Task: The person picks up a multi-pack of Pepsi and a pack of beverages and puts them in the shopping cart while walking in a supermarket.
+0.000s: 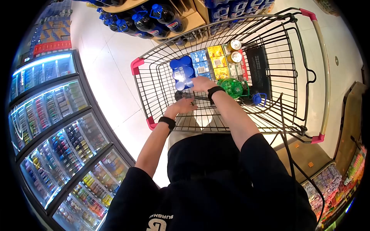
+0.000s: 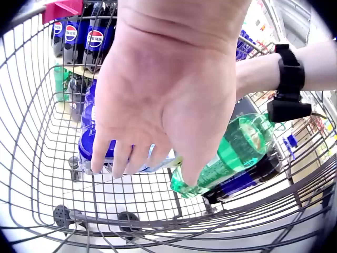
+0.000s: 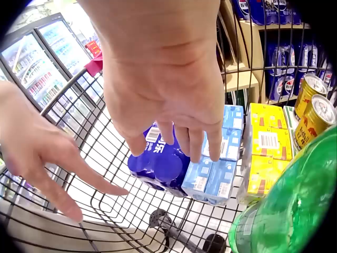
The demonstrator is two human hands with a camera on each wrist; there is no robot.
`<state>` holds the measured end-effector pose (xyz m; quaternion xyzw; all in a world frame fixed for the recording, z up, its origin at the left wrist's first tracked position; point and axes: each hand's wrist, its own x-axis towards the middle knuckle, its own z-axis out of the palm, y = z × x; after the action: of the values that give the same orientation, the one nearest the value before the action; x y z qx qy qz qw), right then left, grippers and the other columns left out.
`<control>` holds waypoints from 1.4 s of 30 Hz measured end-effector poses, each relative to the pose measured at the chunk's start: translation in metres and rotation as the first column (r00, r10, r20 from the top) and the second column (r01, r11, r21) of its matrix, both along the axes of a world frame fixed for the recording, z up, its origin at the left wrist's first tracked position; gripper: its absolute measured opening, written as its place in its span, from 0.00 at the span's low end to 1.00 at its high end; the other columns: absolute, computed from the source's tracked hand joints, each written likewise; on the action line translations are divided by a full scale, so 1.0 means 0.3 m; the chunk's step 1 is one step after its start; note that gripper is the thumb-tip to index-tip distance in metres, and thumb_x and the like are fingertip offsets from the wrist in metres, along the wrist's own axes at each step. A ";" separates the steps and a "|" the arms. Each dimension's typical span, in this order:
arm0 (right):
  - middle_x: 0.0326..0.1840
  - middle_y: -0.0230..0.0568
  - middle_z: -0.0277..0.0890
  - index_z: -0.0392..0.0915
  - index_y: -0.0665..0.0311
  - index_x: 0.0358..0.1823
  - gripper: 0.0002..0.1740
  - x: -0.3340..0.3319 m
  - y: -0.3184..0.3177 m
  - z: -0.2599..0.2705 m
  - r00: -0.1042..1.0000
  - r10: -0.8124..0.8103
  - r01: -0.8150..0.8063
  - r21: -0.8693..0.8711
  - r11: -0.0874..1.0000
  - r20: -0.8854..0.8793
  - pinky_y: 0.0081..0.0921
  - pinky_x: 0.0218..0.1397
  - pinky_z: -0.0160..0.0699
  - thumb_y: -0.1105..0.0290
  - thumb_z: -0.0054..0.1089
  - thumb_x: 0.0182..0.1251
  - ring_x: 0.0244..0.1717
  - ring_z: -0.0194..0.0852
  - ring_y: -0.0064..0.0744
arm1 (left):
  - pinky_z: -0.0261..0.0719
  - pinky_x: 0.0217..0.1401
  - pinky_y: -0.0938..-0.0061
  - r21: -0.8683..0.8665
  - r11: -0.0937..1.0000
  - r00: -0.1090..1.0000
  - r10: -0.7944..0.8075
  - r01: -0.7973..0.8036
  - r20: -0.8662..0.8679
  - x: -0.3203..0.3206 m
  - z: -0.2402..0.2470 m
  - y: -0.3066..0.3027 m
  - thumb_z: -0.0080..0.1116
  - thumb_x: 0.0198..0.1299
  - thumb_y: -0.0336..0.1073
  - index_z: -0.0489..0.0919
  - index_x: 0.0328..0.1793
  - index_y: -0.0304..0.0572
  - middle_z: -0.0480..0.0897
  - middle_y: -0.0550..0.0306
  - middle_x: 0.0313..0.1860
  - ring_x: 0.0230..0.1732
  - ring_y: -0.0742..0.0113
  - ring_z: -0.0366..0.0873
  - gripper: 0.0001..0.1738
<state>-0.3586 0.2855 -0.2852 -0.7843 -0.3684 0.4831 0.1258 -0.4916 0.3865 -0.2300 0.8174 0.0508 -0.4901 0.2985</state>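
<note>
My right hand (image 1: 203, 84) reaches into the shopping cart, its fingertips right at the edge of a shrink-wrapped pack of blue cans (image 1: 182, 70). In the right wrist view, its extended fingers (image 3: 181, 138) overlap the blue pack and the light-blue drink cartons (image 3: 216, 178) beside it. My left hand (image 1: 180, 107) hovers over the cart's near side, fingers extended and holding nothing. Yellow drink cartons (image 1: 218, 61) and gold-topped cans (image 1: 236, 57) stand beyond the light-blue ones. Near my right wrist lies a large green bottle (image 1: 232, 87), with a dark blue-capped bottle (image 1: 257, 99) beside it.
Wire walls of the cart (image 1: 154, 102) surround the goods, and its handle (image 1: 325, 77) is at the right. Lit drink coolers (image 1: 58, 127) line the left. Shelved cola bottles (image 1: 144, 22) stand ahead. A dark cable (image 1: 287, 142) hangs over the cart's right side.
</note>
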 end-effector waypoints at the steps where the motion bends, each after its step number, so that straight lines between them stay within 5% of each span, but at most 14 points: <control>1: 0.52 0.52 0.83 0.83 0.67 0.50 0.20 0.012 -0.002 0.030 1.000 0.007 -0.007 0.002 1.000 0.018 0.39 0.57 0.82 0.63 0.60 0.59 0.54 0.83 0.46 | 0.74 0.65 0.56 0.021 0.999 0.998 0.036 -0.036 0.042 -0.019 0.029 -0.018 0.53 0.64 0.59 0.62 0.75 0.29 0.78 0.27 0.58 0.60 0.36 0.77 0.44; 6: 0.47 0.48 0.85 0.84 0.64 0.47 0.17 0.107 -0.011 0.103 0.956 0.034 -0.058 0.074 0.996 0.292 0.40 0.54 0.81 0.64 0.60 0.59 0.53 0.83 0.45 | 0.75 0.62 0.53 0.011 0.994 0.993 0.107 -0.108 0.054 -0.090 0.134 -0.064 0.52 0.66 0.58 0.63 0.74 0.31 0.77 0.27 0.59 0.58 0.35 0.77 0.42; 9: 0.46 0.45 0.85 0.86 0.61 0.43 0.15 0.251 -0.017 0.134 0.889 -0.078 0.048 0.077 0.996 0.451 0.44 0.48 0.81 0.64 0.59 0.58 0.51 0.84 0.45 | 0.78 0.56 0.54 0.070 0.989 0.976 0.118 -0.133 0.183 -0.194 0.087 -0.061 0.48 0.68 0.64 0.61 0.77 0.34 0.83 0.27 0.38 0.47 0.36 0.82 0.45; 13: 0.48 0.53 0.84 0.86 0.64 0.43 0.17 0.458 -0.103 0.219 0.836 -0.359 0.404 -0.023 0.915 0.414 0.44 0.52 0.83 0.63 0.59 0.57 0.50 0.84 0.51 | 0.78 0.54 0.51 0.130 0.968 0.967 0.190 -0.214 0.171 -0.253 0.159 -0.095 0.49 0.69 0.59 0.69 0.68 0.30 0.83 0.27 0.43 0.49 0.34 0.81 0.37; 16: 0.49 0.52 0.84 0.85 0.63 0.46 0.19 0.566 -0.202 0.160 0.842 -0.295 0.373 -0.092 0.923 0.452 0.42 0.51 0.84 0.60 0.56 0.58 0.51 0.84 0.49 | 0.79 0.52 0.51 0.041 0.924 0.849 0.330 -0.379 0.412 -0.334 0.123 -0.115 0.47 0.71 0.55 0.76 0.60 0.32 0.83 0.30 0.41 0.47 0.35 0.81 0.31; 21: 0.51 0.49 0.84 0.86 0.62 0.46 0.25 0.588 -0.321 0.149 0.880 -0.158 0.306 -0.280 0.910 0.448 0.39 0.53 0.83 0.50 0.60 0.58 0.52 0.83 0.45 | 0.81 0.50 0.56 0.034 0.793 0.708 0.523 -0.608 0.474 -0.341 0.142 -0.141 0.51 0.69 0.52 0.80 0.54 0.36 0.86 0.41 0.45 0.47 0.42 0.84 0.25; 23: 0.46 0.49 0.84 0.85 0.64 0.41 0.32 0.610 -0.317 0.073 0.925 -0.197 0.328 -0.420 0.846 0.325 0.39 0.48 0.81 0.39 0.62 0.56 0.44 0.83 0.43 | 0.81 0.49 0.58 0.051 0.725 0.655 0.586 -0.687 0.477 -0.313 0.186 -0.154 0.52 0.69 0.51 0.81 0.54 0.36 0.86 0.42 0.45 0.46 0.45 0.85 0.24; 27: 0.46 0.47 0.84 0.86 0.66 0.41 0.36 0.602 -0.317 -0.015 0.922 -0.237 0.350 -0.393 0.850 0.308 0.39 0.46 0.82 0.35 0.62 0.55 0.44 0.84 0.43 | 0.83 0.45 0.60 0.089 0.656 0.612 0.636 -0.750 0.470 -0.298 0.180 -0.154 0.54 0.68 0.49 0.82 0.52 0.39 0.88 0.45 0.40 0.40 0.50 0.87 0.21; 29: 0.26 0.43 0.77 0.74 0.64 0.20 0.36 0.598 -0.326 -0.079 0.903 -0.251 0.364 -0.311 0.878 0.349 0.37 0.35 0.75 0.32 0.63 0.54 0.26 0.74 0.33 | 0.84 0.43 0.62 0.050 0.638 0.567 0.642 -0.768 0.517 -0.308 0.173 -0.158 0.54 0.68 0.50 0.83 0.49 0.39 0.88 0.46 0.39 0.39 0.51 0.87 0.21; 30: 0.34 0.46 0.82 0.81 0.67 0.27 0.37 0.592 -0.328 -0.089 0.909 -0.246 0.356 -0.318 0.879 0.338 0.37 0.39 0.79 0.32 0.63 0.52 0.34 0.81 0.37 | 0.84 0.43 0.62 0.050 0.636 0.563 0.641 -0.770 0.522 -0.312 0.167 -0.156 0.54 0.68 0.50 0.83 0.49 0.39 0.88 0.46 0.39 0.39 0.51 0.87 0.21; 31: 0.53 0.49 0.83 0.84 0.68 0.48 0.36 0.592 -0.328 -0.109 0.924 -0.171 0.294 -0.347 0.891 0.343 0.38 0.52 0.82 0.41 0.64 0.52 0.50 0.83 0.45 | 0.84 0.43 0.62 0.048 0.635 0.560 0.639 -0.771 0.527 -0.316 0.157 -0.154 0.54 0.68 0.50 0.84 0.48 0.39 0.88 0.46 0.39 0.39 0.52 0.87 0.21; 38: 0.46 0.46 0.85 0.86 0.66 0.42 0.34 0.574 -0.328 -0.134 0.908 -0.224 0.352 -0.359 0.865 0.353 0.35 0.46 0.81 0.39 0.66 0.50 0.42 0.83 0.39 | 0.82 0.41 0.60 0.087 0.677 0.617 0.600 -0.731 0.509 -0.320 0.146 -0.141 0.52 0.68 0.52 0.83 0.47 0.41 0.87 0.45 0.31 0.35 0.51 0.87 0.21; 42: 0.53 0.48 0.83 0.86 0.65 0.46 0.39 0.581 -0.331 -0.141 0.899 -0.233 0.369 -0.357 0.858 0.370 0.38 0.53 0.81 0.34 0.65 0.49 0.51 0.83 0.41 | 0.82 0.42 0.59 0.117 0.685 0.642 0.591 -0.719 0.489 -0.323 0.140 -0.141 0.51 0.68 0.53 0.83 0.46 0.42 0.86 0.46 0.29 0.35 0.50 0.86 0.21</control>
<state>-0.1843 0.1862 -0.3275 -0.9077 -0.1425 0.3936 -0.0305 -0.5886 0.3442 -0.1879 0.8605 0.3565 -0.1475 0.3327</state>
